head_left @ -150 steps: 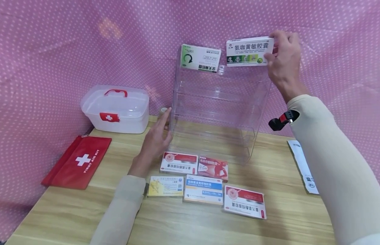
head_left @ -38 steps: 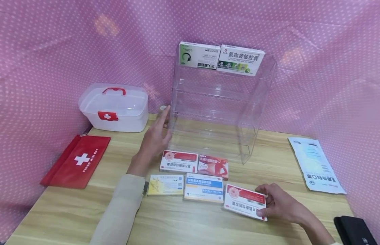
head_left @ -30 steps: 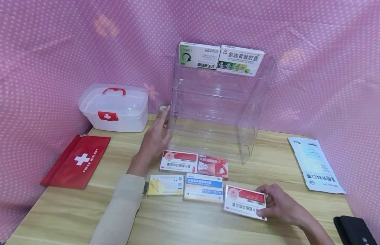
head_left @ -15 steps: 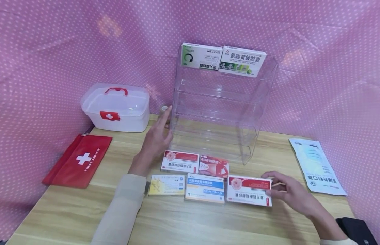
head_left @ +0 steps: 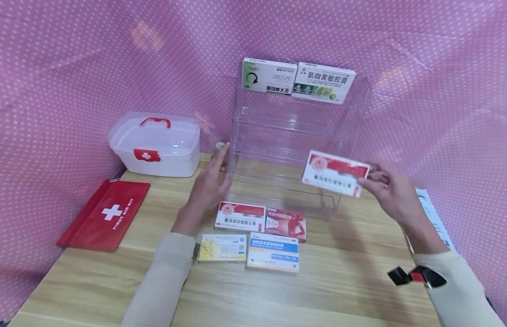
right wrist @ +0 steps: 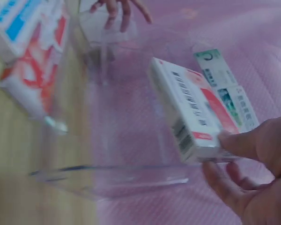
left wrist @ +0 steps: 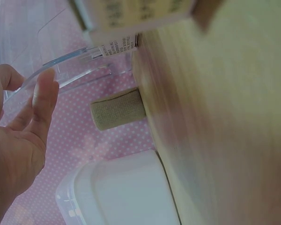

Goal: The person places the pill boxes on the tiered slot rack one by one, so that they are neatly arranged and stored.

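Note:
In the head view my right hand (head_left: 394, 193) pinches the right end of a red-and-white medicine box (head_left: 336, 175), raised in front of the lower tiers of a clear acrylic display stand (head_left: 292, 130). The right wrist view shows the thumb on its printed face and fingers beneath. My left hand (head_left: 208, 184) touches the stand's left side with fingers mostly straight. Two green-and-white boxes, one left (head_left: 269, 78) and one right (head_left: 324, 83), sit side by side on the top tier. Before the stand lie another red-and-white box (head_left: 240, 217), a red box (head_left: 286, 225), a yellow-and-white box (head_left: 222, 248) and a blue-and-white box (head_left: 272, 252).
A white first-aid case (head_left: 167, 159) with a red handle stands at the back left, a red first-aid pouch (head_left: 108, 218) before it. A tan roll (left wrist: 117, 110) is behind my left hand. A white packet (head_left: 431, 213) lies right, partly hidden by my right arm.
After setting a green-and-white box on the top tier, my right hand took the red-and-white box from the table's front right and lifted it towards the stand. My left hand stayed put.

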